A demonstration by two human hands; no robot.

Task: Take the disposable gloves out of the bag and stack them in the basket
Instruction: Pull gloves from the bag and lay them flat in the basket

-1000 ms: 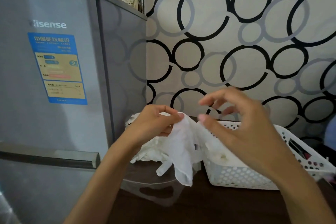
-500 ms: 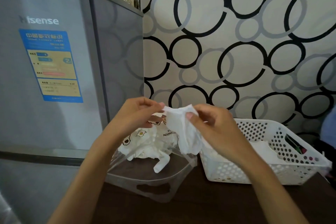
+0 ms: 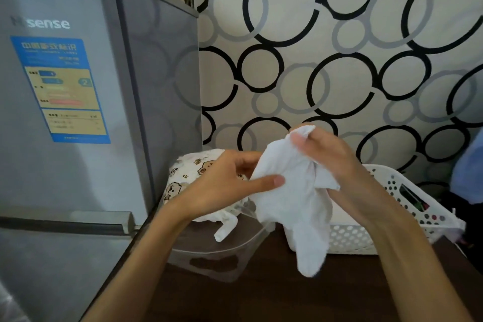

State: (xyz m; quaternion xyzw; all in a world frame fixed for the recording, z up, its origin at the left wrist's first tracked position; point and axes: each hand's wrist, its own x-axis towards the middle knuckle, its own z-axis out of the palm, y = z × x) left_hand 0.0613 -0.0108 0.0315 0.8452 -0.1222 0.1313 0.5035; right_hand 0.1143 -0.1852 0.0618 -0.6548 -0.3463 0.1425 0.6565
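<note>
Head view: we hold one thin white glove [image 3: 295, 198] up, left of the basket [image 3: 407, 201].
Our right hand [image 3: 337, 165] pinches its top edge; our left hand [image 3: 230, 188] pinches its side with the thumb. Left of the perforated white plastic basket, a printed bag [image 3: 188, 175] of crumpled gloves sits in a clear tub [image 3: 219, 259]. White sheets lie inside the basket.

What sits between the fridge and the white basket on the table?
In the head view, a printed bag of gloves lying in a clear plastic tray sits between the fridge and the basket.
</note>
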